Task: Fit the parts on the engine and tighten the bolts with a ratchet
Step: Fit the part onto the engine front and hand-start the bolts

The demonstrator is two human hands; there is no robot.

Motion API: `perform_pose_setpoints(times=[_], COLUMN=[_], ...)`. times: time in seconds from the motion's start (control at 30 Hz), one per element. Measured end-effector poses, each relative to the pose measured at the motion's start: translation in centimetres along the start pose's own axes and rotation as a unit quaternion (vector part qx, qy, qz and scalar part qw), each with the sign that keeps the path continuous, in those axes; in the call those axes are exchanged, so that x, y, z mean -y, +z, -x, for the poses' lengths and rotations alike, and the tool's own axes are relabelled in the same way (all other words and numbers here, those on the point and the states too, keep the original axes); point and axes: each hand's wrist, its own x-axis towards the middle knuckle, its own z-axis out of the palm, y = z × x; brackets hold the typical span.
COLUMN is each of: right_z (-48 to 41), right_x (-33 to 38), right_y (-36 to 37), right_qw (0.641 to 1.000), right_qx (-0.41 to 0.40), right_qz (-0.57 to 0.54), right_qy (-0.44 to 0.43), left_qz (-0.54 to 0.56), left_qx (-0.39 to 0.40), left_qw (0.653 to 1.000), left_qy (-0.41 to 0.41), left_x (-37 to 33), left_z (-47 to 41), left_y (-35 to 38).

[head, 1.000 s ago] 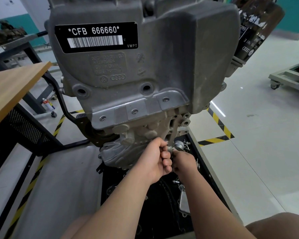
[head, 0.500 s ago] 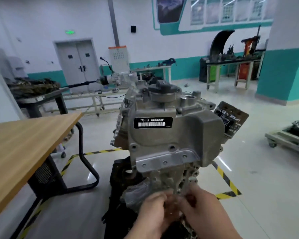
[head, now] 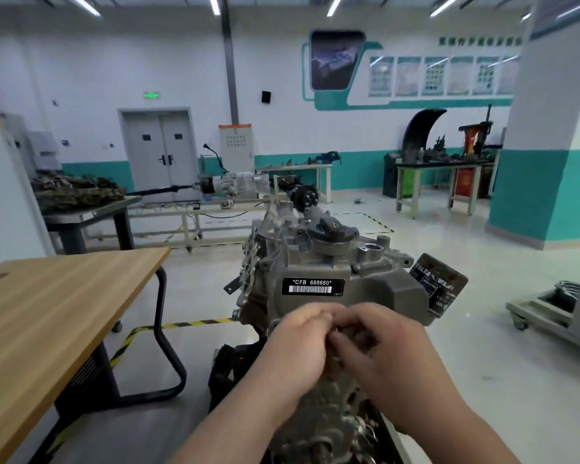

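Observation:
The grey engine (head: 318,262) stands upright on a black stand (head: 228,366), its black label reading CFB 666660 (head: 312,287) facing me. My left hand (head: 295,349) and my right hand (head: 392,353) meet in front of the engine's lower face, just below the label. The fingers of both hands are curled toward each other and pinch a small dark metal part (head: 336,328), which is blurred and mostly hidden. No ratchet is in view. Below my hands the engine's lower castings (head: 332,426) show only as a blur.
A wooden table (head: 47,306) on a black tube frame stands close on the left. Yellow-black tape (head: 181,325) runs across the floor. A grey wheeled cart (head: 549,316) sits at the right. Workbenches and a gearbox on a rack (head: 235,185) line the far wall.
My view has pulled back and tilted up from the engine's lower face to the whole room. Both hands have risen together from under the engine to just below the label.

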Motion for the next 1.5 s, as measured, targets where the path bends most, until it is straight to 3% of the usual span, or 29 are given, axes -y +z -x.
perform_pose_setpoints(times=[0.03,0.07,0.1,0.13,0.17,0.33,0.43,0.73,1.2,1.5], right_z=[-0.8,-1.6,-2.5,-3.5,-4.4,-8.6,-9.9,-12.8,-14.1,-14.3], right_x=[0.0,-0.2,-0.5,-1.0,-1.5,-3.2,-4.7,-5.8,-4.4,-3.8], right_y=[-0.6,-1.3,-1.9,-2.4,-2.9,-3.8,-3.5,-2.9,-1.5,-1.7], right_qw=[0.999,0.996,0.992,0.989,0.988,0.991,0.989,0.990,0.979,0.982], right_qx=[-0.018,-0.033,-0.050,-0.071,-0.091,-0.085,-0.075,-0.050,-0.020,-0.011], right_qz=[-0.038,-0.073,-0.096,-0.100,-0.090,-0.010,0.025,0.079,0.177,0.142], right_qy=[0.022,0.047,0.067,0.079,0.082,0.101,0.122,0.110,0.101,0.122], left_qz=[-0.174,-0.315,-0.391,-0.405,-0.401,-0.371,-0.302,-0.291,-0.238,-0.211], left_qx=[-0.040,-0.105,-0.168,-0.214,-0.245,-0.222,-0.260,-0.315,-0.312,-0.313], left_qw=[0.979,0.922,0.860,0.827,0.818,0.892,0.901,0.876,0.890,0.899], left_qy=[0.095,0.199,0.281,0.325,0.331,0.133,0.169,0.221,0.234,0.222], left_x=[-0.6,-1.3,-2.2,-3.0,-3.6,-3.8,-3.0,-2.2,-1.3,-1.4], left_z=[-0.7,-1.5,-2.5,-3.6,-5.0,-11.7,-12.8,-12.7,-12.5,-12.4], left_y=[-0.6,-1.2,-1.9,-2.4,-2.7,-2.4,-1.9,-1.9,-2.0,-2.0])
